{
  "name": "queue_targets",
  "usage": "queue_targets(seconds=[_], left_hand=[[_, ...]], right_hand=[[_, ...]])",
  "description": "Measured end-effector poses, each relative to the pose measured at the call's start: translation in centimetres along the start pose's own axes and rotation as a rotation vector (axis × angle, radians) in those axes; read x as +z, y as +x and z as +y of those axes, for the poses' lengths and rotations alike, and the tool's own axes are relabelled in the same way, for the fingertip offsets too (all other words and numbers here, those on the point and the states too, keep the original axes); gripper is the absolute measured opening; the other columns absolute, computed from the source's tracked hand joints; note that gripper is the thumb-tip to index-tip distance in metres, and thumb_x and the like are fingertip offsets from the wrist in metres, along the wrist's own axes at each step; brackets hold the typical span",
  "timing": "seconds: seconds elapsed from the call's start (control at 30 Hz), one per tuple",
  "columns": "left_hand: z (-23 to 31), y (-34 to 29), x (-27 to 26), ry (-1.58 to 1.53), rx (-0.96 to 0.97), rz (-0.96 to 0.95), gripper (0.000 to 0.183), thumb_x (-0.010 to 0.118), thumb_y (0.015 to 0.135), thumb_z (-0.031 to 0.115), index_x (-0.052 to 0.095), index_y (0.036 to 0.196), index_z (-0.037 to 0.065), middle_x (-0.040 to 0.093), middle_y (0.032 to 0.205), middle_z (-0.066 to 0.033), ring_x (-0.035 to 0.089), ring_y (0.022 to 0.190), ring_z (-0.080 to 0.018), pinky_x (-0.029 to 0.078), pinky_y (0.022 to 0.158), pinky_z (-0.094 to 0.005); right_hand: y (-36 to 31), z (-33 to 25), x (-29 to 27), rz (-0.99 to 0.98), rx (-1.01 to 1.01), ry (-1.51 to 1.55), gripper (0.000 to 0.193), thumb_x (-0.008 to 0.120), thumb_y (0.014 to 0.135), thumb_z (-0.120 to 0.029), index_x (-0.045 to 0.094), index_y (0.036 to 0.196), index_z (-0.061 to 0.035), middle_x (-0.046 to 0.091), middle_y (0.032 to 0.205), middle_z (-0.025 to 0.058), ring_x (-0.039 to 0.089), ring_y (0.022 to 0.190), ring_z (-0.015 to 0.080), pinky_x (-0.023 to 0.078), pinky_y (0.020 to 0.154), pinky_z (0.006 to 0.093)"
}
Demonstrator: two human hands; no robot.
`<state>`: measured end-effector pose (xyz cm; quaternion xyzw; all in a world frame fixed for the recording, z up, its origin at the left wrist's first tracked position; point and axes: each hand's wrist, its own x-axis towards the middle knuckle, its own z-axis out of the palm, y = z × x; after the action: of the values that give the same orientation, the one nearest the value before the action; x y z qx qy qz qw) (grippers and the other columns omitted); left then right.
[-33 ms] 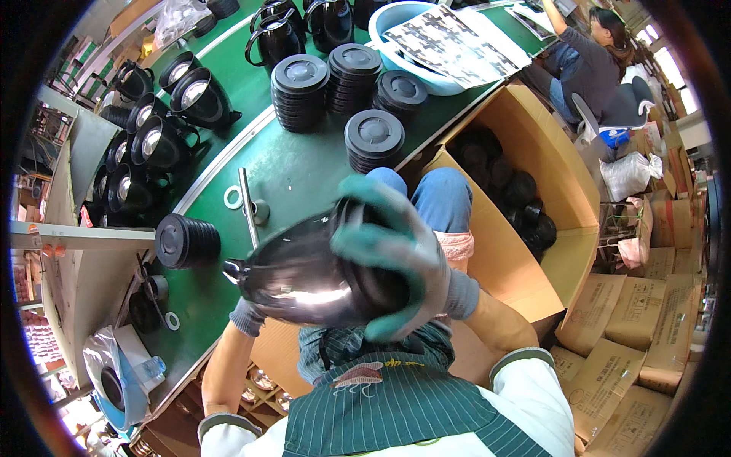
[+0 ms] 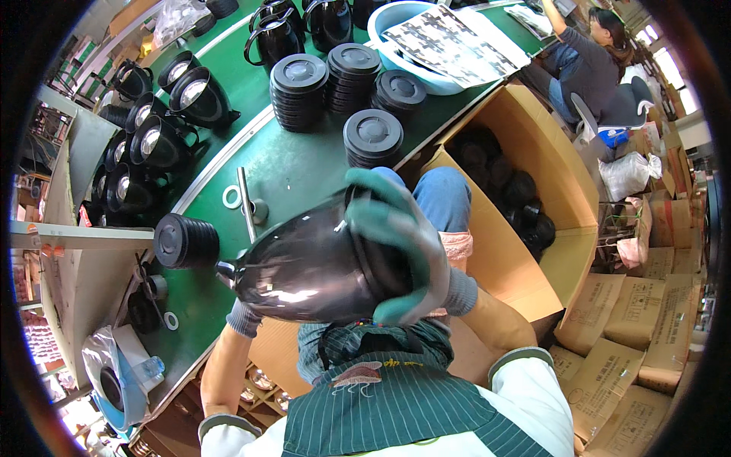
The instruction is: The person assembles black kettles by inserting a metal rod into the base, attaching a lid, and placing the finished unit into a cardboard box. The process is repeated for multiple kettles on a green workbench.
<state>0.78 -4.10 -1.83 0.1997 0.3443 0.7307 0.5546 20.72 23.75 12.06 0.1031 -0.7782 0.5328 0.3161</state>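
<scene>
A glossy black jug [image 2: 293, 263] lies tilted over my lap, its small spout end pointing left. My right hand [image 2: 407, 251], in a green and grey glove, wraps around the jug's wide right end, fingers curled over the rim. A dark round part at that end is mostly covered by the glove. My left hand [image 2: 244, 318] reaches under the jug; only its grey cuff shows, and the fingers are hidden. Just beyond the jug, a metal rod tool [image 2: 247, 202] and a white ring [image 2: 232, 196] rest on the green table [image 2: 297, 171].
Stacked black discs [image 2: 373, 133] stand on the table, with another stack [image 2: 186, 241] lying at left. Several black jugs [image 2: 161, 142] lie at far left. A blue basin [image 2: 384, 30] holds patterned sheets. An open carton [image 2: 563, 160] of black parts is at right. A person [image 2: 594, 68] sits beyond.
My right hand has shifted slightly right and down around the jug's wide end. The jug has turned a little, its spout end moving slightly left.
</scene>
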Motion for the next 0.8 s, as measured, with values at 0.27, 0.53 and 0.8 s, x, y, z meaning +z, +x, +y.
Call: queue_targets(seconds=[0.27,0.53,0.8], left_hand=[[6.6,-0.5,2.8,1.668,0.58,0.42,0.03,0.074,0.084,0.016,0.079,0.109,0.002,0.079,0.107,-0.0121,0.077,0.1,-0.0265,0.061,0.091,-0.0358],[3.1,1.0,1.2,0.873,0.275,0.388,0.054,0.073,0.093,0.027,0.063,0.136,-0.005,0.07,0.13,-0.0228,0.073,0.111,-0.0321,0.059,0.095,-0.0403],[6.8,1.9,2.8,1.084,0.421,0.427,0.032,0.071,0.085,0.006,0.075,0.115,-0.004,0.079,0.109,-0.0169,0.078,0.098,-0.0268,0.059,0.092,-0.0346]], right_hand=[[-6.0,5.1,0.4,0.012,0.743,0.733,0.068,0.047,0.109,-0.013,0.013,0.167,0.0006,0.024,0.172,0.0145,0.028,0.157,0.0231,0.022,0.131,0.0366],[-1.0,2.2,0.4,-0.019,0.076,0.129,0.088,0.049,0.105,-0.056,0.02,0.166,-0.0006,0.019,0.172,0.0246,0.023,0.159,0.0365,0.02,0.129,0.0449],[-0.2,3.0,0.1,-0.013,0.167,-0.005,0.097,0.049,0.1,-0.068,0.023,0.166,-0.0017,0.019,0.171,0.0265,0.024,0.158,0.0415,0.02,0.127,0.05]])
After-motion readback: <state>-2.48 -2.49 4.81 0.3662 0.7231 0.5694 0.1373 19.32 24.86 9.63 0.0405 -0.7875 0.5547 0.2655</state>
